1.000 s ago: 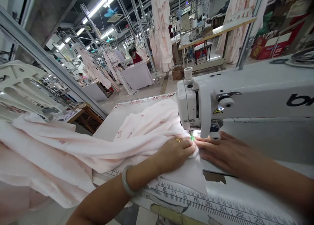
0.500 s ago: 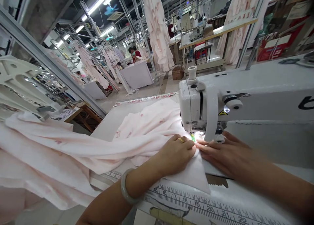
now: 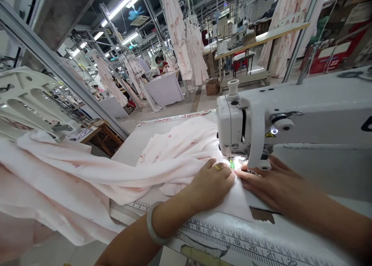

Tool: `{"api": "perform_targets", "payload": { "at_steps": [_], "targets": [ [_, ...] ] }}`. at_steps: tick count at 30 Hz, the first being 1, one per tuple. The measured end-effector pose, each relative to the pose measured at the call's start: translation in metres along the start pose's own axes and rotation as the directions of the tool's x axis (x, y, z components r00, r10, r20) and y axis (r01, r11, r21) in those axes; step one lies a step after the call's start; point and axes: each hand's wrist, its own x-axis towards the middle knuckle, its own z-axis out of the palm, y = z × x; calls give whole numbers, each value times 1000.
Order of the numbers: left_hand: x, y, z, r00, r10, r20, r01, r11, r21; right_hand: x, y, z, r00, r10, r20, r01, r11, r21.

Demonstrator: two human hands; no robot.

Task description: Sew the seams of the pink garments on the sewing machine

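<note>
A pale pink, printed cloth [image 3: 171,150] lies across the sewing table and under the needle area of a white sewing machine [image 3: 232,122]. My left hand [image 3: 213,184], with a ring and a bangle, presses on the cloth just left of the lit presser foot. Its fingers are bent and closed against the fabric. My right hand [image 3: 270,184] lies with fingers stretched out along the other side of the foot, tips at the cloth's edge. Part of it is hidden behind the machine's head. A small green piece [image 3: 231,163] shows at the needle.
A printed ruler strip [image 3: 232,241] runs along the table's front edge. The cloth hangs off to the left, near a white slotted machine frame [image 3: 31,99]. Beyond are hanging garments [image 3: 177,33], a brown box [image 3: 212,87] and a seated person [image 3: 161,64] at another table.
The view has shifted slightly, so most things appear a little further right. The cloth's near corner has moved a little away from me, toward the needle. Both hands stay beside the foot.
</note>
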Motion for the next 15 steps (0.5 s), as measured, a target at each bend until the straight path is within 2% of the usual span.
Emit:
{"api": "perform_targets", "payload": {
  "at_steps": [6, 9, 12, 15],
  "targets": [
    [7, 3, -4, 993, -85, 88, 88, 996, -27, 0, 4, 0, 1000, 15, -5, -15, 1000, 13],
    [3, 4, -8, 987, -112, 119, 119, 991, -59, 1, 5, -3, 997, -73, -37, 74, 997, 29],
    [-5, 6, -17, 989, -117, 90, 120, 992, -28, 0, 2, -6, 979, -194, -62, 196, 980, 30],
    [-12, 10, -28, 988, -143, 65, 142, 989, 31, -3, -4, -6, 970, -242, 6, 241, 967, 81]
  ]
}}
